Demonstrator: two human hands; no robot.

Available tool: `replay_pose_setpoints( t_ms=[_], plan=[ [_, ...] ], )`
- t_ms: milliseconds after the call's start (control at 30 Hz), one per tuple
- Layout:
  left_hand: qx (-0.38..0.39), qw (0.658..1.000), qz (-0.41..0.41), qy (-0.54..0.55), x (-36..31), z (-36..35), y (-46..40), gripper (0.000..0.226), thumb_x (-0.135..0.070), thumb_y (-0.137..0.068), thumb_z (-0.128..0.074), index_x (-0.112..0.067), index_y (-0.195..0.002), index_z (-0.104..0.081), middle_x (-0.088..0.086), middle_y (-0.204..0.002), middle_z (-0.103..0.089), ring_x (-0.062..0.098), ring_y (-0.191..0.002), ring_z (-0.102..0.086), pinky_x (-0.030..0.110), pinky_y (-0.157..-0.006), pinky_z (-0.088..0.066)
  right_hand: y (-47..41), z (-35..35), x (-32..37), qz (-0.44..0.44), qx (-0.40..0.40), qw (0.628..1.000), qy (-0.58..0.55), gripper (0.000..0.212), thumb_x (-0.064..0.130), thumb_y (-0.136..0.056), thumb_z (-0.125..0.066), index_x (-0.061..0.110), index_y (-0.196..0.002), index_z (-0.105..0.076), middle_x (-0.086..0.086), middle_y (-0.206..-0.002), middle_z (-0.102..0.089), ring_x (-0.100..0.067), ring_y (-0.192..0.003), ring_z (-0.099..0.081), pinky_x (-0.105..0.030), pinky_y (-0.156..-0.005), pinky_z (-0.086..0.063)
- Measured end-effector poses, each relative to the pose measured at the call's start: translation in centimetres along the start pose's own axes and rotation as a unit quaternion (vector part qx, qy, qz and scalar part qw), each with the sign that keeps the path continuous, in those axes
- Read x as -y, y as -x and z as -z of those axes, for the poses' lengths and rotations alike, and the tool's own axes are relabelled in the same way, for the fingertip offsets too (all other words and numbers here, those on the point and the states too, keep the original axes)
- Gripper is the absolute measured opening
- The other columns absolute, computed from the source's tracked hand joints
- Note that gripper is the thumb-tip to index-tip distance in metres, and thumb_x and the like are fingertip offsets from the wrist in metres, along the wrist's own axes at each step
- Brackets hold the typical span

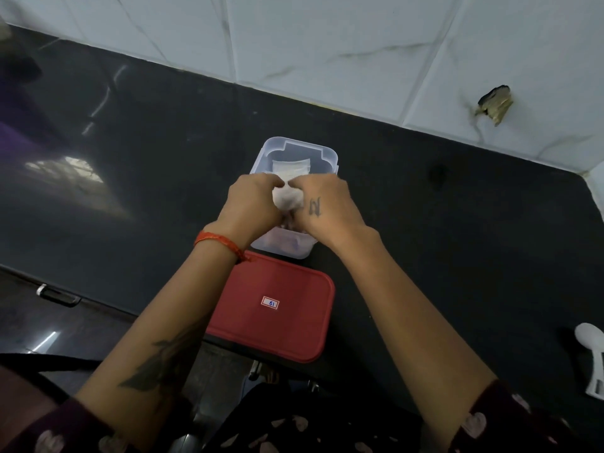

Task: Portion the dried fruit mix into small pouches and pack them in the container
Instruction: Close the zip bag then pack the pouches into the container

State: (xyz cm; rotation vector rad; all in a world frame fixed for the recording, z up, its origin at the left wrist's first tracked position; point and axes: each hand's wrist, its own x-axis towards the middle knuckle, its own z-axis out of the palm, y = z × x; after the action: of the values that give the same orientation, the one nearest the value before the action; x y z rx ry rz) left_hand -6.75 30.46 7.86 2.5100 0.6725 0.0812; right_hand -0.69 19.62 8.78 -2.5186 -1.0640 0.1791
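Both my hands hold a small clear pouch (pixel 287 198) over the counter's middle. My left hand (pixel 253 204) grips its left side and my right hand (pixel 327 204) pinches its top right. Beyond them stands a clear plastic container (pixel 327 155) with more pouches (pixel 290 168) inside it. Below my hands sits a second clear tub (pixel 294 248) holding dark dried fruit, mostly hidden by my wrists. A red lid (pixel 277 325) with a small label lies nearer to me at the counter's front edge.
The black stone counter (pixel 147 158) meets a white tiled wall (pixel 327 44) at the back. A white utensil (pixel 593 361) lies at the right edge. A drawer handle (pixel 57 294) shows below the counter on the left.
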Motion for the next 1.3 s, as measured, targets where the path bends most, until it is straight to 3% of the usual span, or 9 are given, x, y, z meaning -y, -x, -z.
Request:
replay_pose_setpoints(
  t_ms=[100, 233, 333, 467, 633, 767, 867, 1100, 1300],
  plan=[
    [-0.089, 0.995, -0.027, 0.040, 0.5, 0.4, 1.5, 0.060, -0.025, -0.074, -0.078, -0.017, -0.129, -0.056, 0.007, -0.127, -0.059, 0.024, -0.110, -0.057, 0.030, -0.089, -0.042, 1.6, 0.8, -0.8, 0.011, -0.091, 0.993, -0.074, 0.042, 0.025, -0.082, -0.069, 0.017, -0.123, -0.063, -0.005, -0.112, -0.068, -0.020, -0.102, -0.063, -0.032, -0.088, -0.051],
    [-0.177, 0.979, -0.053, 0.090, 1.2, 0.3, 4.0, 0.067, -0.042, -0.072, -0.077, -0.019, -0.131, -0.054, 0.004, -0.128, -0.057, 0.020, -0.110, -0.057, 0.035, -0.091, -0.048, 5.0, 0.7, -2.1, -0.008, -0.213, 0.963, -0.167, 0.040, 0.033, -0.084, -0.067, 0.019, -0.122, -0.063, -0.001, -0.108, -0.070, -0.014, -0.092, -0.066, -0.035, -0.075, -0.057],
    [-0.230, 0.963, -0.061, 0.125, 2.5, -1.0, 5.7, 0.067, -0.045, -0.074, -0.075, -0.018, -0.131, -0.053, 0.004, -0.132, -0.053, 0.022, -0.113, -0.056, 0.044, -0.090, -0.051, 7.3, -1.1, -3.2, -0.059, -0.240, 0.942, -0.226, 0.043, 0.034, -0.086, -0.066, 0.018, -0.125, -0.060, -0.001, -0.114, -0.067, -0.009, -0.095, -0.063, -0.020, -0.071, -0.054],
    [-0.263, 0.955, -0.027, 0.132, 4.1, -3.0, 8.1, 0.067, -0.045, -0.080, -0.070, -0.018, -0.137, -0.047, 0.003, -0.141, -0.044, 0.023, -0.121, -0.051, 0.045, -0.093, -0.049, 9.5, -4.2, -4.9, -0.096, -0.195, 0.950, -0.226, 0.049, 0.034, -0.086, -0.065, 0.018, -0.131, -0.055, -0.001, -0.123, -0.062, -0.006, -0.102, -0.058, -0.013, -0.071, -0.050],
    [-0.232, 0.966, 0.109, 0.041, 6.7, -5.7, 10.8, 0.055, -0.041, -0.088, -0.060, -0.014, -0.135, -0.049, 0.011, -0.140, -0.046, 0.032, -0.124, -0.044, 0.046, -0.098, -0.038, 10.8, -6.9, -6.1, -0.116, -0.076, 0.982, -0.130, 0.057, 0.037, -0.087, -0.063, 0.013, -0.136, -0.048, -0.006, -0.129, -0.056, -0.020, -0.113, -0.056, -0.038, -0.094, -0.048],
    [-0.181, 0.955, 0.234, -0.034, 7.7, -6.8, 12.6, 0.038, -0.029, -0.089, -0.059, -0.011, -0.123, -0.059, 0.018, -0.125, -0.049, 0.041, -0.112, -0.043, 0.051, -0.088, -0.039, 10.7, -7.3, -6.0, -0.132, -0.010, 0.988, -0.083, 0.059, 0.036, -0.088, -0.063, 0.008, -0.137, -0.046, -0.010, -0.127, -0.052, -0.026, -0.110, -0.056, -0.035, -0.096, -0.044],
    [-0.168, 0.956, 0.238, -0.025, 7.5, -6.6, 12.8, 0.031, -0.021, -0.090, -0.056, -0.010, -0.119, -0.062, 0.019, -0.117, -0.052, 0.041, -0.107, -0.048, 0.046, -0.083, -0.043, 10.3, -6.9, -5.5, -0.136, 0.009, 0.990, -0.048, 0.046, 0.030, -0.089, -0.062, 0.010, -0.130, -0.054, -0.009, -0.122, -0.054, -0.023, -0.107, -0.056, -0.022, -0.085, -0.037],
    [-0.144, 0.963, 0.224, -0.050, 6.9, -6.3, 12.4, 0.030, -0.007, -0.092, -0.049, -0.008, -0.119, -0.061, 0.022, -0.115, -0.053, 0.042, -0.104, -0.049, 0.043, -0.081, -0.041, 9.6, -5.8, -5.3, -0.176, 0.007, 0.981, -0.084, 0.030, 0.008, -0.083, -0.062, 0.012, -0.112, -0.067, -0.004, -0.103, -0.070, -0.018, -0.099, -0.064, -0.020, -0.083, -0.043],
    [-0.158, 0.965, 0.195, -0.073, 6.7, -5.9, 12.5, 0.026, 0.001, -0.088, -0.046, -0.005, -0.111, -0.057, 0.025, -0.096, -0.064, 0.043, -0.091, -0.053, 0.035, -0.073, -0.027, 10.0, -4.9, -5.1, -0.214, 0.015, 0.967, -0.137, 0.028, 0.012, -0.080, -0.060, 0.018, -0.105, -0.071, 0.004, -0.096, -0.071, -0.012, -0.094, -0.065, -0.018, -0.074, -0.042]
  ],
)
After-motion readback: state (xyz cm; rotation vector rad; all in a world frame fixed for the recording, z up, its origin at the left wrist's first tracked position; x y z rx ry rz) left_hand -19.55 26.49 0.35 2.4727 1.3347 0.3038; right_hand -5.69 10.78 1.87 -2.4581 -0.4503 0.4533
